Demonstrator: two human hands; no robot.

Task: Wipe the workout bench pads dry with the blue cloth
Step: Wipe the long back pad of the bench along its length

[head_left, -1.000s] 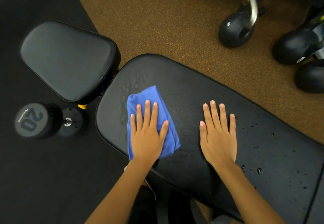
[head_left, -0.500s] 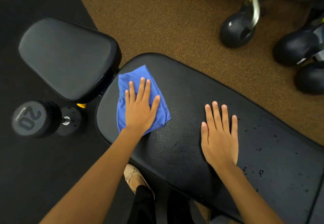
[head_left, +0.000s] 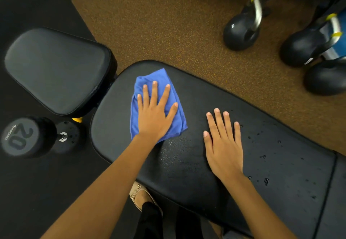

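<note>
One dumbbell [head_left: 19, 137] by the bench [head_left: 206, 96] reads "20".

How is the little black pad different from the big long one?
The long pad has water drops; the short pad shows none. The left hand presses the blue cloth on the long pad and the right hand lies flat there; neither touches the short pad, which is stubbier. Both are black.
</note>
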